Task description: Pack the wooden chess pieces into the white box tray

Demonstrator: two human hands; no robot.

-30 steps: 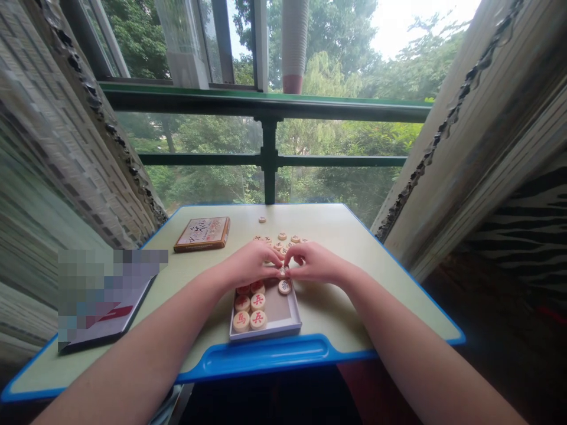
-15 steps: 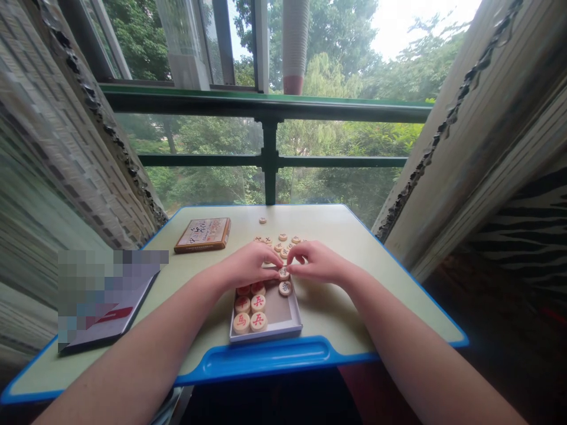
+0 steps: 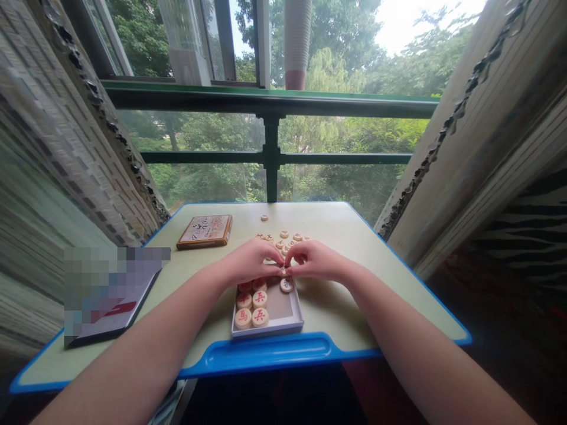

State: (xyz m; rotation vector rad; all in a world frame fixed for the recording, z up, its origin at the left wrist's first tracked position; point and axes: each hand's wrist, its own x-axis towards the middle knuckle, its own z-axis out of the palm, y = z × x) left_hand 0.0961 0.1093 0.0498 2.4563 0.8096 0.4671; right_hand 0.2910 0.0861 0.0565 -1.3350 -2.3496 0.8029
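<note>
Over the far right part of an open shallow box, my left hand and my right hand meet with their fingertips pinched on one round wooden xiangqi piece. Fingers cover most of that piece. Just below it, a dark-marked xiangqi piece sits in the box on the right. Red-marked xiangqi pieces stand in two columns along the box's left side, the far ones partly hidden by my left hand. Beyond my hands lie several loose xiangqi pieces, some of them covered.
A printed box lid lies at the far left of the table. Nearer on the left is a dark flat item, partly pixelated. One lone xiangqi piece rests near the back edge. A blue pen tray lines the front edge.
My fingertips have closed in tighter around the piece and now hide more of it. The whole view has shifted slightly; the other pieces stay where they were.
</note>
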